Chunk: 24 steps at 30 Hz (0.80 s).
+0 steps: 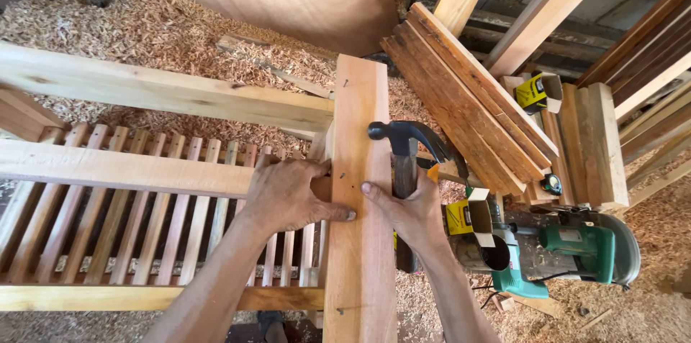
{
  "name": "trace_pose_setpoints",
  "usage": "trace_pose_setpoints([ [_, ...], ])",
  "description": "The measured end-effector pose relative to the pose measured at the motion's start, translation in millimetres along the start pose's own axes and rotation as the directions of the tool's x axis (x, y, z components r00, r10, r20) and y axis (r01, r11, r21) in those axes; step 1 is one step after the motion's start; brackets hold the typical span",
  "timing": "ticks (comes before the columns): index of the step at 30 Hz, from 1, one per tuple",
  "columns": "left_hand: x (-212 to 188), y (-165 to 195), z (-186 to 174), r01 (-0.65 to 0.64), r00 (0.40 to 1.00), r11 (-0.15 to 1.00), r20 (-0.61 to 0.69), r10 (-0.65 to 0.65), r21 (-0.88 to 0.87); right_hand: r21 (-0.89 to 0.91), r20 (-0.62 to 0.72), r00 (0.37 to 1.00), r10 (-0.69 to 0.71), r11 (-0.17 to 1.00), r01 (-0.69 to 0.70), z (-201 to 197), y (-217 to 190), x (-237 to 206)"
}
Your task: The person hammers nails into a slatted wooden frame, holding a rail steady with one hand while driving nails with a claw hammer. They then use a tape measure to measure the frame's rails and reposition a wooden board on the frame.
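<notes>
A black-headed claw hammer [404, 152] stands upright against the upright reddish plank [360, 192], handle down.

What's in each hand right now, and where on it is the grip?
The right hand holds a claw hammer by its wooden handle, just below the head. The left hand grips no tool; it presses on the upright plank at the rail joint.
</notes>
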<state>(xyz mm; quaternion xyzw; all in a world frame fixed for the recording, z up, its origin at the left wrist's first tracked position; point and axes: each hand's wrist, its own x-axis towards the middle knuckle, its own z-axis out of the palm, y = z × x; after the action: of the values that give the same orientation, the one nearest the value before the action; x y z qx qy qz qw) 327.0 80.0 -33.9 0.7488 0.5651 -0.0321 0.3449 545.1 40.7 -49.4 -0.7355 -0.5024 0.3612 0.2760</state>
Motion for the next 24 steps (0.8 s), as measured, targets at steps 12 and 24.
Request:
trace_pose_setpoints([
  [12,-4.5,-2.2,-2.3,-0.054,0.995,0.997,-0.079,0.058,0.047,0.106,-0.045,0.99,-0.137,0.984,0.141,1.2,-1.9,-2.3],
  [24,-1.1,-2.8,2.3,-0.026,0.996,0.998,-0.083,0.031,0.061,0.188,-0.04,0.987,-0.154,0.969,0.159,4.8,2.8,1.3],
])
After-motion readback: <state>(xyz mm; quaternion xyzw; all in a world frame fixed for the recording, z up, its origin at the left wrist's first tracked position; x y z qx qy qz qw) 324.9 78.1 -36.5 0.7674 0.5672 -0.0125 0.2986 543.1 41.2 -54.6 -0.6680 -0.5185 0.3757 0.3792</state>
